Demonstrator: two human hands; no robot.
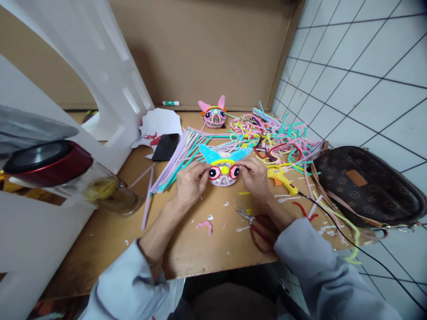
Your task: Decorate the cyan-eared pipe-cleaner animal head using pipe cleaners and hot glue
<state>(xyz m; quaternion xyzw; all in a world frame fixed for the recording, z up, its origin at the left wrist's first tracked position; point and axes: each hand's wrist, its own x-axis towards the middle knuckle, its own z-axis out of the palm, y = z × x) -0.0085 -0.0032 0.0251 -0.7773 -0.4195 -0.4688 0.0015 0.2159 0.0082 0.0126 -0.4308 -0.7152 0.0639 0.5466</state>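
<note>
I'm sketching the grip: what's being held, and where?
The blue-eared craft face, held at its sides beside the red-rimmed eyes by the fingers of the left hand and right hand.

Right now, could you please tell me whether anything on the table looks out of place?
Yes: at the far right, fuzzy stems lie in a messy tangle, unlike the straight bundle to its left, and white scraps litter the tabletop.

Brown table [190, 258], pipe cleaners [178, 158], red-handled scissors [258, 231], black phone [166, 147]

small craft face [224, 176] with blue ears [209, 153], red-rimmed black eyes [213, 173] and yellow nose [225, 170], upright, between left hand [190, 184] and right hand [255, 178], over table [196, 254]
</note>
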